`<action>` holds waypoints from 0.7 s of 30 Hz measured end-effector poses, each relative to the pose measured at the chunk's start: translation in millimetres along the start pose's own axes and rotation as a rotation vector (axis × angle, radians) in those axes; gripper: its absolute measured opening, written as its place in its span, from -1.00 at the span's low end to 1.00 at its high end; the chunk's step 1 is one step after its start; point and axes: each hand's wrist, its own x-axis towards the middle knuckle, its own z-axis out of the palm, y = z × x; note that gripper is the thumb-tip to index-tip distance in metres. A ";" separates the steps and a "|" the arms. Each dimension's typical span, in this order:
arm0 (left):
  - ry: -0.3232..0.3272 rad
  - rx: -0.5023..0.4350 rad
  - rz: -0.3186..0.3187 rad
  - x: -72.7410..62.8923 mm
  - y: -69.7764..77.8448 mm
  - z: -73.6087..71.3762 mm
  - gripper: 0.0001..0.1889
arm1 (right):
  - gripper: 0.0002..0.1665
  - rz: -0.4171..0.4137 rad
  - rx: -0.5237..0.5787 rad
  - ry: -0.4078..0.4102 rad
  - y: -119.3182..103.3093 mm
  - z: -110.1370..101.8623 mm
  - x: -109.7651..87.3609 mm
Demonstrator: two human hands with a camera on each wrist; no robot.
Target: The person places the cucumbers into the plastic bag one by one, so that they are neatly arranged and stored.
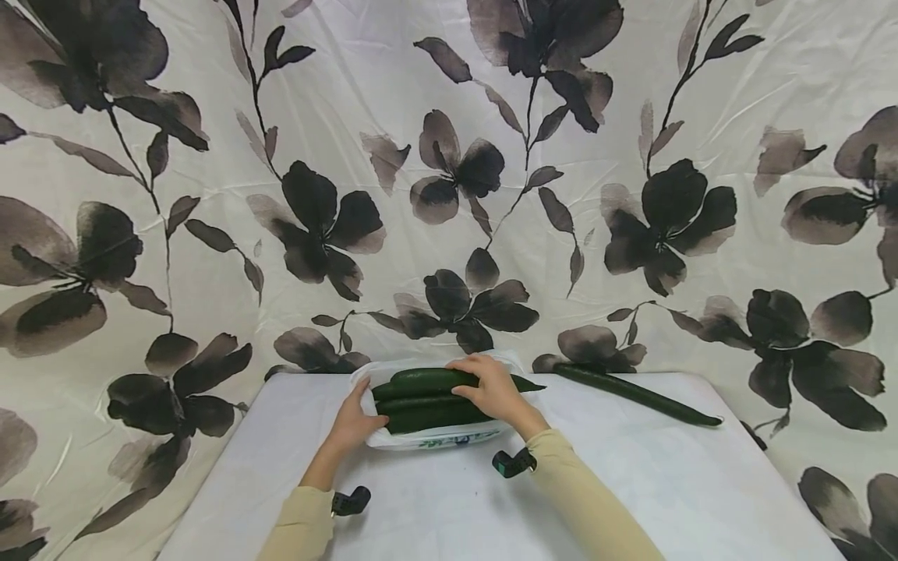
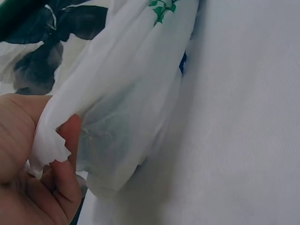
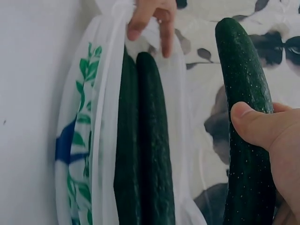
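My right hand [image 1: 496,389] grips a dark green cucumber [image 3: 243,70], with the thumb across its side. In the right wrist view this cucumber is held beside and apart from two more cucumbers [image 3: 157,136], which lie side by side inside a white plastic bag [image 1: 449,441]. Green leaves and a blue mark are printed on the bag. At the bag's left end, my left hand [image 1: 354,421] pinches its thin edge between thumb and fingers, as the left wrist view shows. The bag's mouth faces up, spread around the cucumbers.
Another long cucumber [image 1: 638,393] lies slanted at the right rear of the white-covered table [image 1: 435,506]. Behind the table hangs a floral cloth [image 1: 407,93]. A small black camera device [image 1: 351,501] is strapped to each wrist.
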 end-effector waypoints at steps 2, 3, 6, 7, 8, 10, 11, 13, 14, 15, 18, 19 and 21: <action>0.000 0.005 -0.005 -1.4 2.6 0.5 -0.02 | -0.49 -0.002 0.002 -0.009 -0.9 4.6 3.7; 0.001 0.008 -0.006 -1.8 3.6 0.8 -0.02 | -0.49 -0.007 0.007 -0.011 -1.4 6.5 5.3; 0.005 0.015 -0.016 -3.3 5.1 2.1 -0.02 | -0.49 -0.019 0.022 -0.015 -2.9 11.7 9.5; 0.006 0.021 -0.015 -3.6 5.9 1.9 -0.02 | -0.49 -0.025 0.027 -0.015 -3.5 13.1 11.0; 0.008 0.032 -0.008 -3.6 6.5 1.7 -0.02 | -0.49 -0.030 0.030 -0.014 -4.4 14.3 12.6; 0.008 0.045 0.000 -4.2 7.3 1.5 -0.01 | -0.48 -0.043 0.028 -0.012 -6.0 16.8 15.3; 0.007 0.049 0.000 -4.6 7.5 1.3 -0.02 | -0.48 -0.047 0.020 -0.014 -6.3 18.3 16.4; 0.010 0.052 0.007 -4.9 6.3 1.4 -0.02 | -0.49 -0.050 0.004 -0.020 -7.5 21.6 18.3; 0.013 0.055 0.009 -5.2 5.2 1.8 -0.02 | -0.49 -0.050 0.001 -0.023 -8.0 23.3 18.9; 0.014 0.050 0.007 -5.8 4.2 2.1 -0.02 | -0.48 -0.053 -0.001 -0.028 -8.9 24.8 19.4; 0.019 0.038 0.015 -7.4 1.1 2.5 -0.02 | -0.48 -0.051 -0.009 -0.048 -11.1 29.6 20.4; 0.021 0.039 0.024 -7.8 0.3 2.5 -0.02 | -0.48 -0.056 -0.009 -0.051 -11.9 31.1 20.9; 0.021 0.024 0.030 -8.8 -0.7 2.1 -0.03 | -0.47 -0.066 -0.013 -0.056 -13.4 33.6 21.8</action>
